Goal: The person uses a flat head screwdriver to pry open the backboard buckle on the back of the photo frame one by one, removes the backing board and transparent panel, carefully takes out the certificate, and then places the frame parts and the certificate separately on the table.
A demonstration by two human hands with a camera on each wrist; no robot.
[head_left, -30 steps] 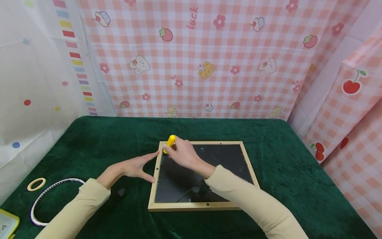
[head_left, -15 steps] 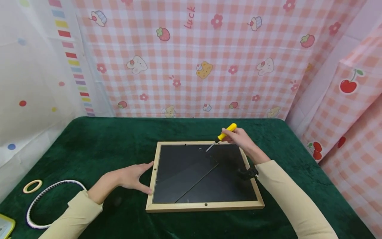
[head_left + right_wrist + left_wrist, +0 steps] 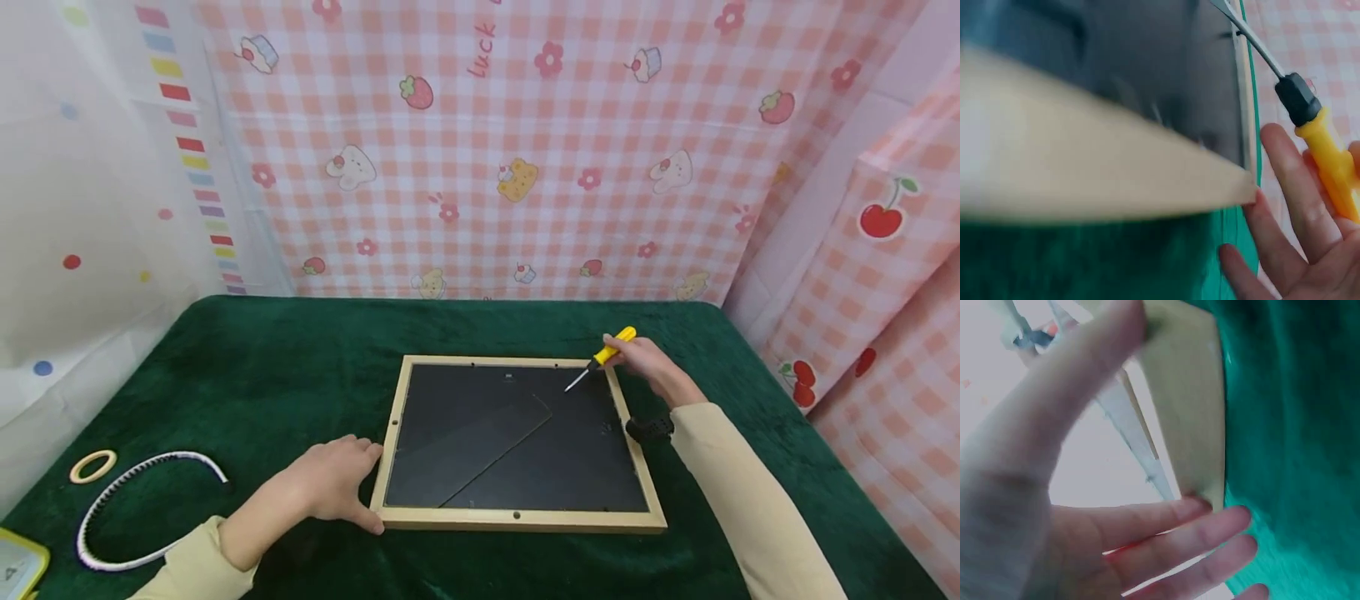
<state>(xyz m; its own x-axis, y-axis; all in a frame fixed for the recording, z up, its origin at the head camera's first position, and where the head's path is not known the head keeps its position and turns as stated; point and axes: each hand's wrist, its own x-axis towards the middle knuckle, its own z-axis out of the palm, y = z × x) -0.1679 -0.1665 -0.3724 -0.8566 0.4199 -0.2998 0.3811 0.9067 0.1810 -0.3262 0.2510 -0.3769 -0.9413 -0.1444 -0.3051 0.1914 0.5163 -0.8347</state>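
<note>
A picture frame of pale wood lies back side up, its black backing board facing upward. My right hand, at the far right corner, pinches the yellow handle of a screwdriver. The metal shaft slants down to the left over the board. In the right wrist view the screwdriver rests against the fingers, and other fingertips meet the frame's corner. My left hand lies along the left side of the frame, thumb at the near corner. Its fingers are extended against the wooden edge in the left wrist view.
A white hoop-shaped band with dark teeth and a small pale ring lie at the left. A yellow-rimmed object is cut off at the lower left. Dark green cloth covers the table, with a pink checked curtain behind.
My right hand has carried the screwdriver from the frame's far left corner across to its far right corner. The left hand has slid along the left side toward the near corner.
</note>
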